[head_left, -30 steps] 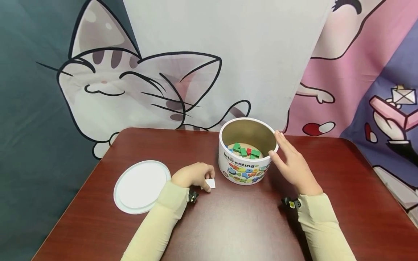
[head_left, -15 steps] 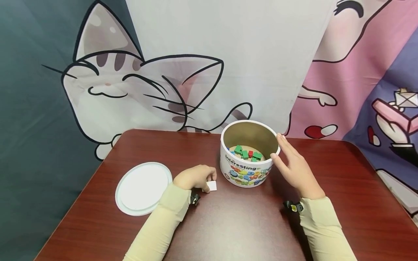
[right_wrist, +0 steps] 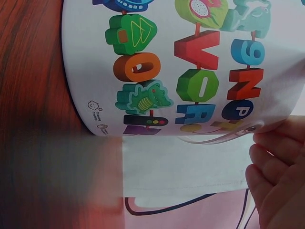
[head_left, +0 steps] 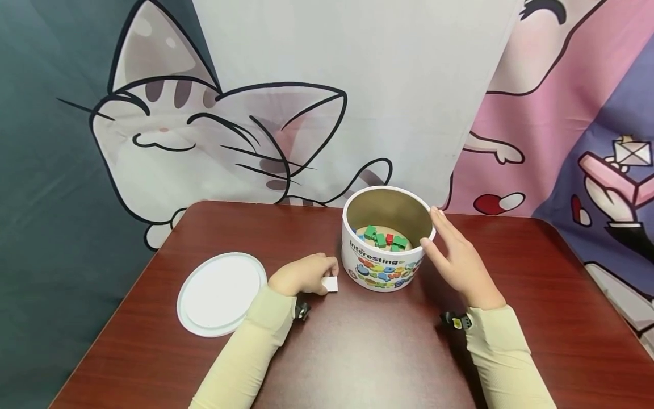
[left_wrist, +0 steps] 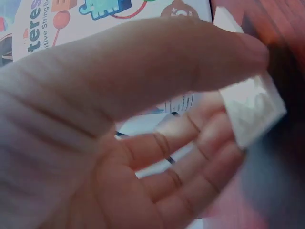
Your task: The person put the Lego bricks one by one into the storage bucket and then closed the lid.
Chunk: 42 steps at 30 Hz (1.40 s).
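Note:
My left hand (head_left: 306, 275) pinches a small white block (head_left: 331, 284) between thumb and fingers, low over the table and left of the tub. Up close in the left wrist view, the block (left_wrist: 252, 107) has flat sides and a raised pattern on one face. A round white tub (head_left: 383, 270), printed with colourful shapes and the word "Interesting", stands upright without its lid. Inside lie several green blocks (head_left: 380, 240), a red block (head_left: 390, 239) and some blue. My right hand (head_left: 462, 264) rests against the tub's right rim, fingers straight; in the right wrist view its fingertips meet the tub's printed side (right_wrist: 195, 71).
A round white lid (head_left: 222, 294) lies flat on the dark red-brown table (head_left: 378, 358), beside my left forearm. Behind the table's far edge hangs a cloth (head_left: 409, 85) with cartoon drawings.
My left hand has shifted slightly away from me with the white block, and its thumb has drawn in. The right hand and the tub keep their places; the head view sways a little.

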### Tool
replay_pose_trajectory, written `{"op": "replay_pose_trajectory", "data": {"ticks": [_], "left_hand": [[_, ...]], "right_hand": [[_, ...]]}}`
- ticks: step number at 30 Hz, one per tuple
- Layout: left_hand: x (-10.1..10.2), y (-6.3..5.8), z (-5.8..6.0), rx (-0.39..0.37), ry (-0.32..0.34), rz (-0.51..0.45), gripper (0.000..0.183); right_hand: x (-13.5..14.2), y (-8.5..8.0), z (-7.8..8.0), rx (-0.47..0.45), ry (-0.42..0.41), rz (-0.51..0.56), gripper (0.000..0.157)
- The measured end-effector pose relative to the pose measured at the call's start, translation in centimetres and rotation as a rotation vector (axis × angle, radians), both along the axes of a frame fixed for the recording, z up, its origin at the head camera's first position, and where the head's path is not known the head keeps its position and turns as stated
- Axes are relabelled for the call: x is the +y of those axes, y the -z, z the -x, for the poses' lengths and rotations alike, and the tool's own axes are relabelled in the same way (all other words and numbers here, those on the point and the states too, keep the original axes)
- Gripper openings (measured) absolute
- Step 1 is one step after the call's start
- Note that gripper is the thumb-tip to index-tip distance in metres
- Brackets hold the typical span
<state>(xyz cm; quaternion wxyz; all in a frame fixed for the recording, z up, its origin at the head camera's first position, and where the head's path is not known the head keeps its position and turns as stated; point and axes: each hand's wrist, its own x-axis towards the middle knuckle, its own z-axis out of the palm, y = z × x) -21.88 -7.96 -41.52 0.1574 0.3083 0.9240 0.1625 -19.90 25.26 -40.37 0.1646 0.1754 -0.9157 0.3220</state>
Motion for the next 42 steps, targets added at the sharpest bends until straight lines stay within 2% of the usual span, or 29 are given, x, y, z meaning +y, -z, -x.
{"op": "replay_pose_trajectory", "data": {"ticks": [7, 16, 22, 26, 31, 36, 42], "left_hand": [[-0.1, -0.5, 0.1, 0.045, 0.048, -0.074, 0.032], [-0.4, -1.7, 0.0, 0.065, 0.132, -0.248, 0.031], [-0.5, -2.6, 0.1, 0.093, 0.166, -0.334, 0.032], [-0.9, -3.2, 0.0, 0.087, 0.182, -0.436, 0.035], [-1.4, -4.3, -0.2, 0.148, 0.176, -0.582, 0.036], [-1.2, -4.7, -0.2, 0.2, 0.138, -0.705, 0.039], [-0.5, -5.6, 0.1, 0.283, 0.098, -0.731, 0.042]], "right_hand": [[0.1, 0.0, 0.1, -0.008, 0.003, 0.011, 0.069], [0.0, 0.0, 0.1, -0.02, 0.008, 0.011, 0.069], [0.0, -0.1, 0.1, -0.023, 0.014, 0.008, 0.069], [0.0, -0.1, 0.1, -0.026, 0.013, 0.012, 0.069], [-0.1, 0.0, 0.1, -0.031, 0.012, 0.019, 0.07], [-0.1, -0.1, 0.0, -0.031, 0.011, 0.028, 0.07], [-0.2, -0.1, 0.1, -0.037, 0.009, 0.034, 0.07]]}}
